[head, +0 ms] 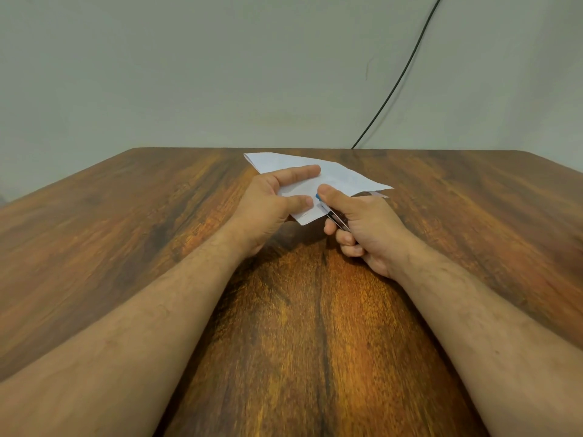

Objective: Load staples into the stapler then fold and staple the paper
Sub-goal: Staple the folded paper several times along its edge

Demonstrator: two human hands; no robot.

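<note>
A folded white paper (340, 176) is held above the middle of the wooden table (126, 216). My left hand (268, 203) pinches its near left part, thumb on top and index finger stretched across the sheet. My right hand (362, 228) is closed around a small stapler (331, 216), blue at the tip with a dark and metallic body, mostly hidden in the fist. The stapler's front end sits over the paper's near corner, with my thumb pressing on top of it.
The table's far edge meets a plain pale wall. A thin black cable (400, 74) runs down the wall to the table's back edge at the right.
</note>
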